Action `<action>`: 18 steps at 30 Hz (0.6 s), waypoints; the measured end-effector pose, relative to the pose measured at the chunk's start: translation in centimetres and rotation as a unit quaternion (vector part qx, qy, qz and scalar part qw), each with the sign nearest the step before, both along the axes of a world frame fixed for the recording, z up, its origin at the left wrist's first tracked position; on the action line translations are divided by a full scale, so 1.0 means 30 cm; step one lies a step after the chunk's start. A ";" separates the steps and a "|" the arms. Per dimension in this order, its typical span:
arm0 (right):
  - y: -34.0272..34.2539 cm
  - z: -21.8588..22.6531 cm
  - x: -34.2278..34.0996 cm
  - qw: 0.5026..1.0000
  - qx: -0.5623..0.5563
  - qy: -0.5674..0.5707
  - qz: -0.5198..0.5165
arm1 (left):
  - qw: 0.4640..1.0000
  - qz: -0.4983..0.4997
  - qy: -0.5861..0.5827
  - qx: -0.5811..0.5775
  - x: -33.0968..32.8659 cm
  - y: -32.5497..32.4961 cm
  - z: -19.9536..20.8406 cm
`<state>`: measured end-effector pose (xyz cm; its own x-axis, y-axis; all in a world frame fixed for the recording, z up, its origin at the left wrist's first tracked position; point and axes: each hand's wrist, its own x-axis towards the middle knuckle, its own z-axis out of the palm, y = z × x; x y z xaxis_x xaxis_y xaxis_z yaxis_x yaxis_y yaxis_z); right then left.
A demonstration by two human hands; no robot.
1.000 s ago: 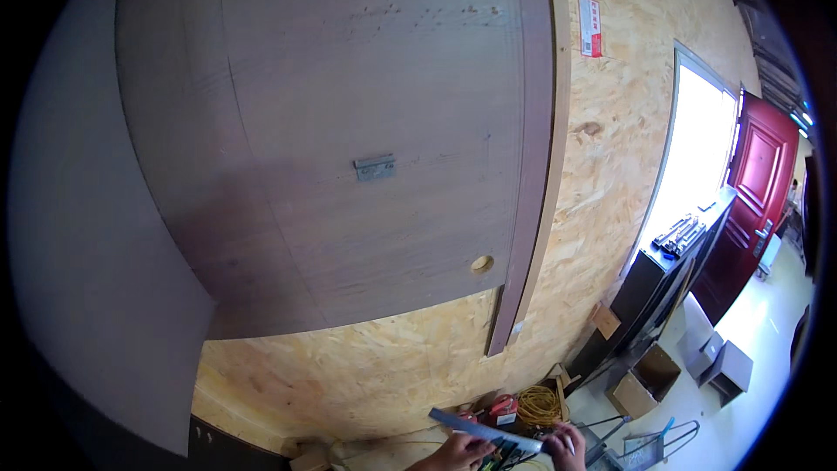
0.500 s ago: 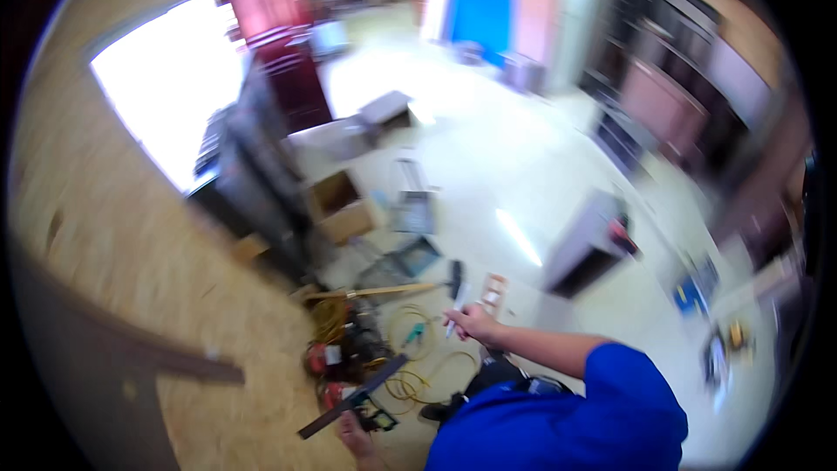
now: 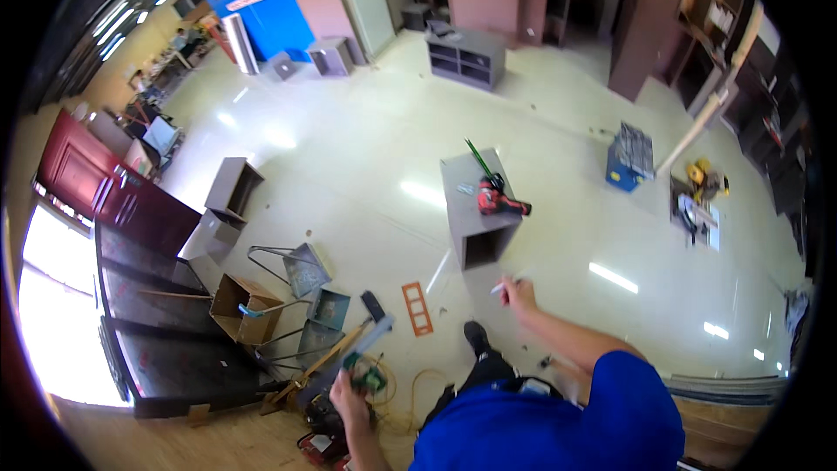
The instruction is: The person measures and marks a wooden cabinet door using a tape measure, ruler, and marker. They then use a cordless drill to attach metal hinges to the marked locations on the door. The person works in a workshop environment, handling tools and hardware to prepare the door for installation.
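Note:
My right hand [image 3: 520, 294] is out in front on the right, its fingers closed on a slim white pen-like stick [image 3: 497, 289]. Low on the left, my left hand [image 3: 347, 394] grips a long flat grey strip [image 3: 370, 340], which slants up and away from it. Right beside that hand is a green tool [image 3: 373, 378], too blurred to name. Beyond my right hand a grey box-shaped cabinet [image 3: 464, 196] lies on the floor, open at its near end. On top of it rest a red and black power drill [image 3: 497, 199] and a thin green rod [image 3: 477, 155].
An orange frame [image 3: 417, 309] lies on the floor ahead. Metal dustpans [image 3: 305, 270], a cardboard box [image 3: 228, 312] and a broom [image 3: 373, 303] crowd the left. Yellow hose [image 3: 403, 397] coils near my feet. A blue box [image 3: 629, 157] and yellow power tool [image 3: 700, 173] are at right.
My view has swung to the right, bringing the grey cabinet and drill nearer the middle. My right hand has moved out to the right with the white stick; my left still holds the strip.

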<state>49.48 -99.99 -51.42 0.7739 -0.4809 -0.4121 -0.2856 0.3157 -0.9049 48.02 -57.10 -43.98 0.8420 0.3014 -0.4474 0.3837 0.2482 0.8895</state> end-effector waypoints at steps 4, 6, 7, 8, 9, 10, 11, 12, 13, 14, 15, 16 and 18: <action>-0.335 -0.019 0.142 0.997 0.010 0.004 -0.074 | 0.984 -0.128 -0.054 0.108 0.301 -0.336 0.037; -0.458 -0.017 0.168 0.998 -0.019 0.016 -0.063 | 0.960 -0.168 -0.102 0.197 0.438 -0.444 0.045; -0.498 -0.029 0.178 0.998 -0.032 0.022 -0.055 | 0.944 -0.187 -0.125 0.242 0.508 -0.478 0.046; -0.529 -0.048 0.186 0.998 -0.040 0.030 -0.046 | 0.947 -0.211 -0.117 0.212 0.577 -0.508 0.049; -0.553 -0.068 0.191 0.997 -0.047 0.039 -0.037 | 0.938 -0.246 -0.132 0.205 0.646 -0.542 0.050; -0.561 -0.086 0.198 0.997 -0.054 0.046 -0.026 | 0.932 -0.266 -0.130 0.209 0.705 -0.577 0.049; -0.553 -0.096 0.207 0.998 -0.046 0.029 -0.041 | 0.926 -0.286 -0.129 0.209 0.767 -0.617 0.041; -0.521 -0.108 0.216 0.998 -0.038 0.012 -0.056 | 0.934 -0.282 -0.122 0.182 0.823 -0.647 0.017; -0.501 -0.113 0.232 0.997 -0.033 -0.006 -0.072 | 0.942 -0.276 -0.115 0.152 0.882 -0.682 -0.026; -0.489 -0.092 0.246 0.997 -0.024 -0.022 -0.067 | 0.938 -0.299 -0.101 0.146 0.954 -0.714 -0.050; -0.492 -0.131 0.253 0.996 -0.065 -0.007 -0.063 | 0.935 -0.310 -0.047 0.164 1.028 -0.750 -0.075; -0.498 -0.175 0.257 0.992 -0.108 0.010 -0.058 | 0.923 -0.346 -0.041 0.165 1.110 -0.770 -0.129; -0.527 -0.188 0.305 0.984 -0.166 0.037 -0.047 | 0.911 -0.383 -0.015 0.151 1.266 -0.832 -0.279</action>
